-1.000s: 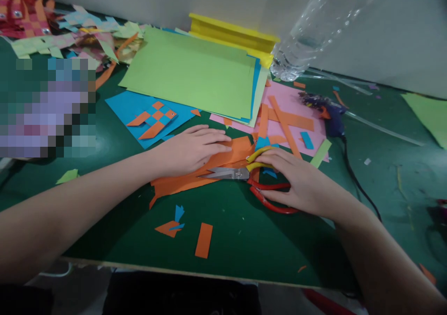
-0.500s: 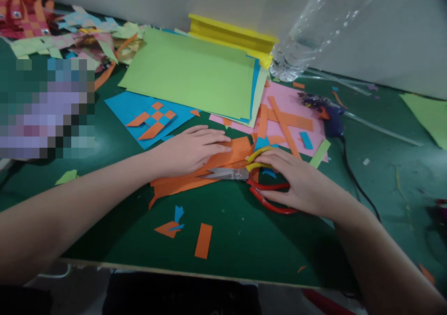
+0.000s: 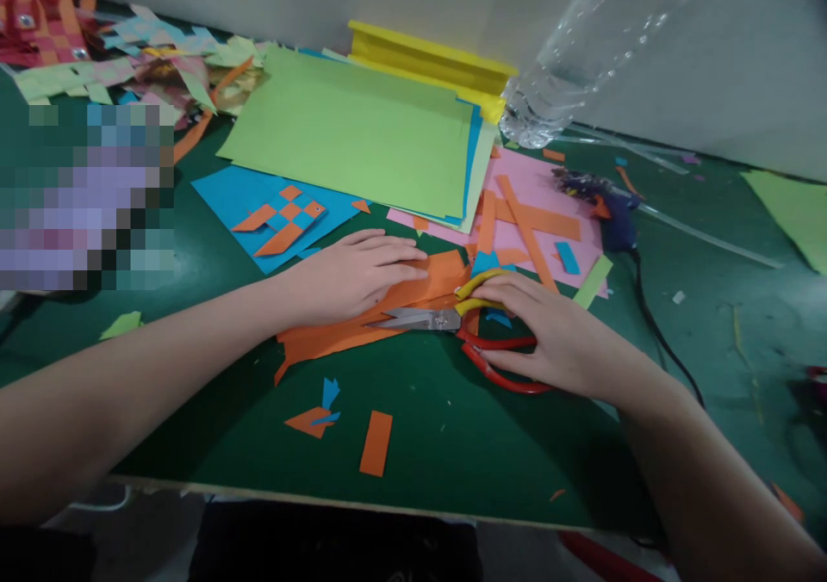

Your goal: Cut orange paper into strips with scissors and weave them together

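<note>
My left hand (image 3: 371, 276) lies flat, fingers stretched out, on a sheet of orange paper (image 3: 323, 341) with ragged edges. In my right hand (image 3: 539, 324) are the scissors (image 3: 443, 319), held by their yellow and red handles. Their blades are slightly apart and point left over the orange paper. Behind my left hand a woven orange and blue paper fish (image 3: 290, 219) rests on blue paper (image 3: 226, 188). Nearer the front edge lie an orange rectangle (image 3: 376, 442) and an orange triangle (image 3: 308, 421) with small blue scraps.
Green sheets (image 3: 355, 126) are stacked at the back before a yellow holder (image 3: 426, 57). A clear bottle (image 3: 568, 57) leans there. To the right are pink paper (image 3: 517, 173) with orange strips and a glue gun (image 3: 617, 220) with its cord. Woven paper pieces (image 3: 83, 78) pile up back left.
The view has tilted very slightly. Both hands, the scissors and the orange paper keep their places.
</note>
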Action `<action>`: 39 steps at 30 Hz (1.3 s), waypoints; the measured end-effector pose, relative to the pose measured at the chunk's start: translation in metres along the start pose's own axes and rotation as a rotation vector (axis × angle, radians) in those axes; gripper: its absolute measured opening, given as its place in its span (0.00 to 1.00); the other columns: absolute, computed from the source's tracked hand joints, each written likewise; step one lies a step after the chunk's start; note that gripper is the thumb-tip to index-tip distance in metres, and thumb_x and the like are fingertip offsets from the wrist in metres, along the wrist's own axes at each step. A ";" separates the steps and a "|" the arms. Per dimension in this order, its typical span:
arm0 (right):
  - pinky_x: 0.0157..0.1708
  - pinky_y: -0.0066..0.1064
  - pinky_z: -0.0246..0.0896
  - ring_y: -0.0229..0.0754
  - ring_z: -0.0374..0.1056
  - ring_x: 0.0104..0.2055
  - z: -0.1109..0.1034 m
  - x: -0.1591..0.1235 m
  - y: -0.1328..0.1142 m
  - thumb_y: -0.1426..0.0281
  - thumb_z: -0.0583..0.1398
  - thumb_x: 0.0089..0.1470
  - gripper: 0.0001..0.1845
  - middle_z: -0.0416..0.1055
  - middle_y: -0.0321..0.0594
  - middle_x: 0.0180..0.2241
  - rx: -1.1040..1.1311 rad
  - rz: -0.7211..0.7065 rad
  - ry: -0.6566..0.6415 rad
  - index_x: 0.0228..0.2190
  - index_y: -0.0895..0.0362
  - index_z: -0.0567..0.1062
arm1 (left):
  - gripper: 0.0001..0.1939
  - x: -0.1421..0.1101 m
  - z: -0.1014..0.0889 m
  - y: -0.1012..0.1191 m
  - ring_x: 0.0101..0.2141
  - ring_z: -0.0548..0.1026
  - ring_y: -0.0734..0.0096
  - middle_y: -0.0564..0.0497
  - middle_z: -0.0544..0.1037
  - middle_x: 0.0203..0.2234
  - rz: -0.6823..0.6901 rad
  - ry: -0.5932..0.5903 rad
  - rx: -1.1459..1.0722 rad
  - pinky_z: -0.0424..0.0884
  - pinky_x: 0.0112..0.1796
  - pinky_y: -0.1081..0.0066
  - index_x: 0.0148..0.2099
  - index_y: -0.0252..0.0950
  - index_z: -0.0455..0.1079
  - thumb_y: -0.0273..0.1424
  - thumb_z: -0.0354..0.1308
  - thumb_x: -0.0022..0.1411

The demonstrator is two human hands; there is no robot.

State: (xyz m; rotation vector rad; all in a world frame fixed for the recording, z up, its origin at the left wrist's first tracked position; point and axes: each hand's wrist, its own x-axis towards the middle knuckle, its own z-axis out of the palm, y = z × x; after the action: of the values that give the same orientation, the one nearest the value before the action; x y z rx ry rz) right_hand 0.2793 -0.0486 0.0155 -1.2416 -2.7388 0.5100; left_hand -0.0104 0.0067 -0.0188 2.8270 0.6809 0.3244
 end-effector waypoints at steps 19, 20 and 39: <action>0.53 0.45 0.67 0.52 0.68 0.55 -0.001 0.000 -0.001 0.58 0.60 0.56 0.21 0.71 0.48 0.52 0.004 0.000 0.016 0.49 0.55 0.70 | 0.22 0.000 0.000 0.000 0.64 0.60 0.65 0.46 0.66 0.63 0.003 0.012 -0.020 0.52 0.65 0.57 0.61 0.35 0.65 0.22 0.42 0.69; 0.53 0.46 0.67 0.52 0.68 0.55 -0.001 0.000 -0.001 0.59 0.60 0.56 0.21 0.71 0.48 0.52 0.006 0.003 0.015 0.49 0.55 0.70 | 0.22 0.000 -0.001 0.000 0.64 0.60 0.64 0.46 0.66 0.63 0.002 0.011 -0.022 0.53 0.65 0.57 0.61 0.34 0.65 0.22 0.42 0.68; 0.52 0.46 0.67 0.52 0.68 0.55 -0.002 0.000 -0.002 0.58 0.60 0.57 0.21 0.71 0.48 0.52 0.022 0.010 0.005 0.48 0.55 0.70 | 0.22 0.000 0.000 0.000 0.64 0.60 0.64 0.46 0.66 0.63 0.005 0.009 -0.014 0.53 0.64 0.56 0.61 0.34 0.65 0.22 0.41 0.68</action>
State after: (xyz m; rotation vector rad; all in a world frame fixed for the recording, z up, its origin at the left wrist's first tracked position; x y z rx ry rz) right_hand 0.2777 -0.0495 0.0178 -1.2505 -2.7167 0.5352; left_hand -0.0101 0.0071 -0.0188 2.8162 0.6710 0.3422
